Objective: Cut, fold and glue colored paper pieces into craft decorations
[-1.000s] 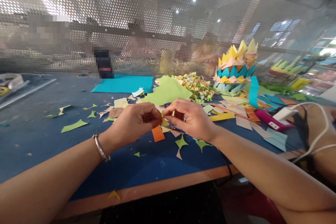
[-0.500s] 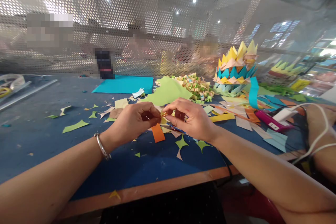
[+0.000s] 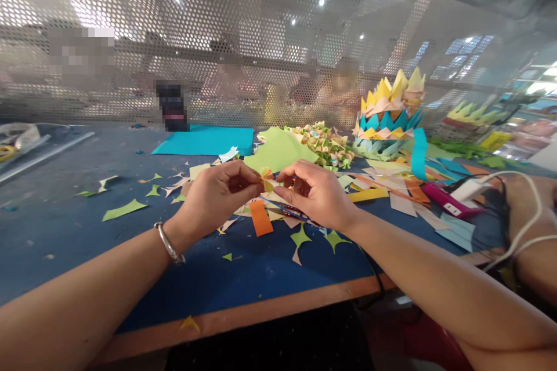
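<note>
Yellow paper is over mid-desk, well back from front edge. Left hand pinches it; right hand curled just beside it, can't tell if gripping. Orange scrap lies frontward, more scraps clutter around. Green sheet and curl pile behind, blue sheet near back edge, paper crowns right of pile.

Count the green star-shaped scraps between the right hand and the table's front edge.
2: one scrap below the right hand, the other scrap farther right, beside the wrist. The forearm may hide more.
</note>
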Demonstrator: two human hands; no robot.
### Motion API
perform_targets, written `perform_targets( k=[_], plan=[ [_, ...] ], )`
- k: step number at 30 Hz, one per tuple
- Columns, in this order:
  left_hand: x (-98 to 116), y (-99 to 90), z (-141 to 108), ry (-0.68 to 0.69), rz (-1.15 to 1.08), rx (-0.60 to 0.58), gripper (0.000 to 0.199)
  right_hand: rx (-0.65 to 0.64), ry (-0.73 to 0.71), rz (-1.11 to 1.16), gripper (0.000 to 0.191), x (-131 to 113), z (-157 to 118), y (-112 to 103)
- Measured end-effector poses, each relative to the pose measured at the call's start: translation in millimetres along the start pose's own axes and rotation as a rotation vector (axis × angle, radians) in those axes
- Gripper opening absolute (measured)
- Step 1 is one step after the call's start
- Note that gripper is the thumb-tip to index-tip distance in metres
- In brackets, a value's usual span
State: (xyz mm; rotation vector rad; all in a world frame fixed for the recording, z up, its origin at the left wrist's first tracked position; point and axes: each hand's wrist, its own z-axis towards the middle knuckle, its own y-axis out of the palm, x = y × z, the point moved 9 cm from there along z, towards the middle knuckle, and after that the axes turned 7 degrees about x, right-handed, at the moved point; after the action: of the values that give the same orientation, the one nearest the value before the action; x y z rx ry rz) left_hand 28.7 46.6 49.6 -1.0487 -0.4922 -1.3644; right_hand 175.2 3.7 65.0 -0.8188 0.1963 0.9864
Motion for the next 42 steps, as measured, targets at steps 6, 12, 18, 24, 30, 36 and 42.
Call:
perform_targets(
  k=[6,12,18,24,30,36,42],
  plan=[
    [-0.1,1.8,-0.7,0.007,0.0,-0.006,0.011,-0.012,-0.046,-0.011,0.01,-4.0,-0.1,1.8],
    [3.1,6.8,-3.3,0.016,0.021,-0.066,0.016,0.028,-0.047,-0.022,0.009,-3.9,4.7,-7.8],
    [-1.7,-7.8,0.0,0.003,0.116,0.002,0.022,0.138,0.091,-0.104,0.011,38.1,18.5,-34.1],
    [-5.4,-12.9,2.3,-0.001,0.159,0.021,0.021,0.264,0.285,-0.367,0.018,106.2,64.2,-71.9],
    [-9.6,-13.8,4.4,-0.016,0.181,0.004,0.021,0.302,0.462,-0.605,0.023,167.7,90.6,-90.0],
    [-14.9,-18.4,8.8,-0.04,0.168,0.038,0.019,0.196,0.471,-0.682,0.02,178.4,70.1,-79.1],
    [-12.1,-28.9,11.8,-0.004,0.168,0.144,0.008,-0.008,0.371,-0.613,0.018,145.6,51.1,-57.0]
  ],
)
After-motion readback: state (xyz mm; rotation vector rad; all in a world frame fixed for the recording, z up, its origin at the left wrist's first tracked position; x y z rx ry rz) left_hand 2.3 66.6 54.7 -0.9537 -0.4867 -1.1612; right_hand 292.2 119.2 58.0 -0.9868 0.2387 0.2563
